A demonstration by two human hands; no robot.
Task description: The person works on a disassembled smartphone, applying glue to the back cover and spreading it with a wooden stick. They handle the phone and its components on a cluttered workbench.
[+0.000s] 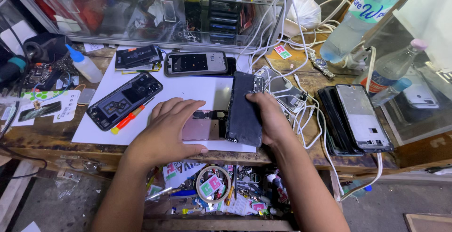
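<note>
My left hand (169, 128) lies flat on a pink phone body (205, 127) resting on a white sheet (188, 90), pressing it down with fingers spread. My right hand (269, 119) grips a dark phone screen panel (245, 107) by its right edge, tilted up on its side from the pink body. The panel's lower edge still meets the pink body.
On the sheet lie an opened black phone (125, 100), a red and yellow tool (127, 120), a framed phone (195, 63) and a battery part (139, 56). White cables (306, 114), two stacked phone frames (358, 118), water bottles (362, 17) and a glue bottle (84, 65) surround. An open drawer (216, 194) sits below.
</note>
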